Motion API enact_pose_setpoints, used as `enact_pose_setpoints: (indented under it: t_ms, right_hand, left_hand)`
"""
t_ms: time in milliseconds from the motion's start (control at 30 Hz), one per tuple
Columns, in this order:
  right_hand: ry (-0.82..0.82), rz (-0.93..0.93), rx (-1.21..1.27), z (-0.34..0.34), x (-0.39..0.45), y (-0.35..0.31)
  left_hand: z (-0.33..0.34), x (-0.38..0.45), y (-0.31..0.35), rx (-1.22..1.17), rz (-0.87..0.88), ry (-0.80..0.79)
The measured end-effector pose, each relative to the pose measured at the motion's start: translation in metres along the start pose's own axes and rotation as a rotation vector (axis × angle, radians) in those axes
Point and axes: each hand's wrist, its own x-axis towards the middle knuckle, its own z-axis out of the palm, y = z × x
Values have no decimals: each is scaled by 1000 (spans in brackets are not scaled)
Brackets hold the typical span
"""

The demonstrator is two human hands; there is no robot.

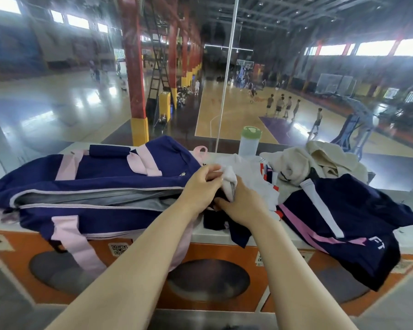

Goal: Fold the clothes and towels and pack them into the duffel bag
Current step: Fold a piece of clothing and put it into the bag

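Nearest the camera, two bare forearms reach forward over the white counter (224, 234), whose orange front carries dark round panels. The left hand (200, 184) and the right hand (242, 204) meet over a small white garment (230, 181), each grip curled and pinching its bunched cloth just beside the mouth of the duffel bag (93, 186). The bag, navy with pink straps, lies to the left with its zip open on a grey lining. A navy garment (343, 225) with pink and white stripes hangs over the counter's right edge. Behind it sits a crumpled cream towel (320, 163), and a clear bottle (249, 141) with a green lid stands against the glass. Beyond lies a basketball court.
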Motion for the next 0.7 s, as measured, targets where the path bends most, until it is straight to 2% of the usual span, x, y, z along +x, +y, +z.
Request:
enact_pose_setpoints:
  t_ms: [67, 133, 267, 400, 500, 567, 633, 700]
  right_hand:
    - [76, 64, 73, -1, 5, -1]
    - [141, 94, 170, -1, 10, 2]
    - [230, 176, 487, -5, 8, 6]
    - [350, 296, 837, -11, -5, -1]
    - [460, 302, 1058, -20, -7, -10]
    - [523, 246, 983, -25, -6, -13]
    - [549, 144, 758, -25, -7, -15]
    - [501, -20, 598, -22, -11, -18]
  left_hand:
    - [2, -3, -6, -226, -42, -52]
    - [0, -2, -11, -336, -52, -15]
    - [2, 6, -12, -365, -129, 35]
    - [15, 5, -8, -431, -263, -65]
    - [17, 4, -10, -417, -289, -123]
    - [15, 5, -10, -421, -244, -141]
    - [13, 7, -8, -486, -206, -127]
    - [12, 8, -4, -618, -230, -114]
